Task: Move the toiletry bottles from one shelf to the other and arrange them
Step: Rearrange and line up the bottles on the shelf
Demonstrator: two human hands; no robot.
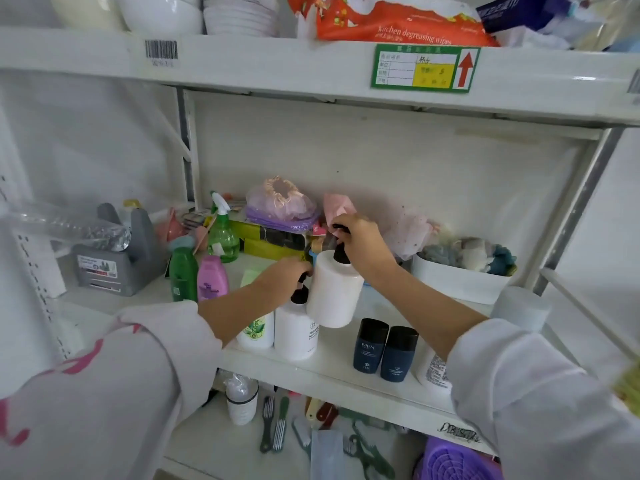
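My right hand (360, 237) gripped the black pump head of the plain white cylindrical pump bottle (333, 292), held tilted just above the white middle shelf (343, 362). My left hand (282, 277) curled round the black pump of the white labelled pump bottle (294, 332), standing at the shelf's front edge. Two dark blue flat bottles (384, 349), one marked "MEN", stood just right of it. An orange pack (398, 24) above read "kitchen degreasing wipes". Bare shelf lay behind the blue pair

A shop: white metal shelving (311, 362) carrying a barcode sticker (161, 50) and green price label (425, 68).
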